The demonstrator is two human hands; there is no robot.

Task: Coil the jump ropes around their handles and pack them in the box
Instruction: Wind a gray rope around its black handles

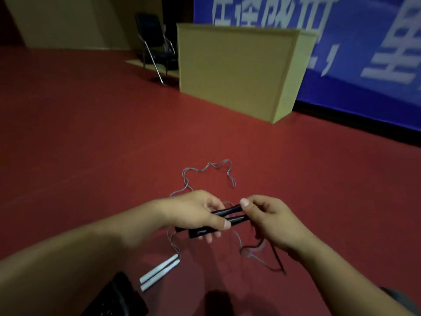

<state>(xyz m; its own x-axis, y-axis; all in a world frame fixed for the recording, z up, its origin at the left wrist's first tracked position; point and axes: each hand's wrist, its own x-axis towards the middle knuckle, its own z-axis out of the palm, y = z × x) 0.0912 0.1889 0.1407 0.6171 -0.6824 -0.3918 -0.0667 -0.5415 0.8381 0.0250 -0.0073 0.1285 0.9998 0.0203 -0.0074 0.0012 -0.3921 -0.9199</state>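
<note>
The left hand (196,213) grips a pair of black handles (224,218) held side by side, fingers curled round their near end, while the right hand (271,221) pinches their far tips. The handles' long axis runs from lower left up to the right, across both hands, and their dark rope (276,256) hangs loose below the right hand, so that hand looks the better placed to wind it. Outward, white handles (159,272) with a grey rope (206,168) lie on the red floor (91,144), and the cardboard box (234,71) stands well beyond.
</note>
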